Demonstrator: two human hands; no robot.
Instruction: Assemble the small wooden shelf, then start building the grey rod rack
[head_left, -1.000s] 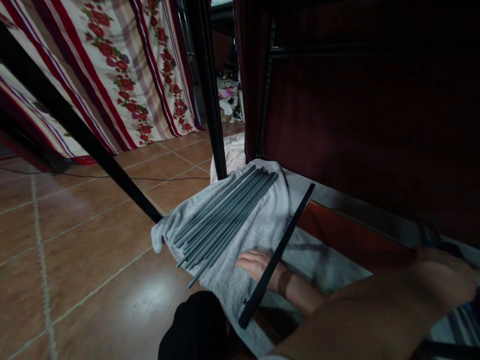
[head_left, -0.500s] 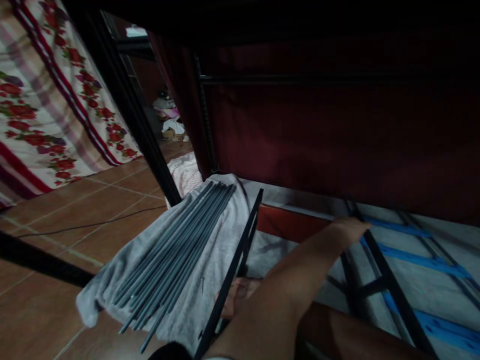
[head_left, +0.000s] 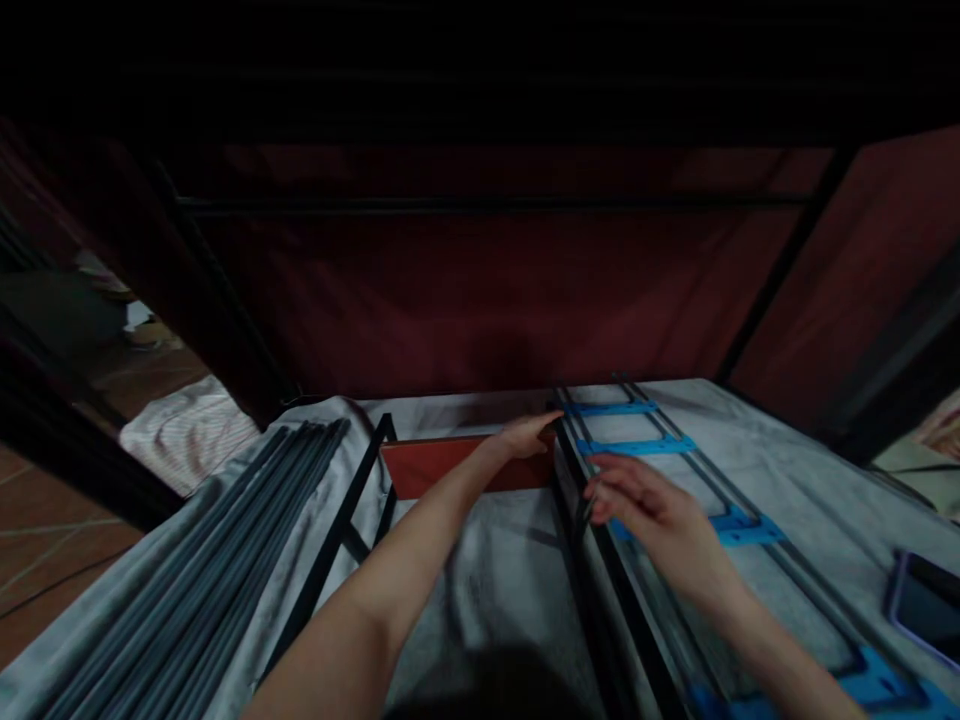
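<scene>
A black metal frame [head_left: 611, 560] stands on a pale cloth, with an orange-red board [head_left: 435, 468] spanning its far end between two black side bars. My left hand [head_left: 525, 436] reaches across the board and grips the frame's far right corner with its fingers. Nearer to me, my right hand [head_left: 645, 510] is beside the right side bar, fingers curled together; whatever they pinch is too dark and blurred to make out. Just right of that bar lie thin grey rods [head_left: 720, 480] with blue crosspieces [head_left: 637, 446].
A bundle of grey rods [head_left: 202, 570] lies on the cloth at left. A phone [head_left: 930, 605] rests at the right edge. Dark red fabric [head_left: 480, 300] hangs behind a black crossbar [head_left: 480, 206]. Black posts stand at both sides, with striped cloth [head_left: 191, 425] at left.
My view has swung to the right, so the floral cloth is out of sight and the phone shows. The hand at the left side bar has left it. My right hand is now by the right bar.
</scene>
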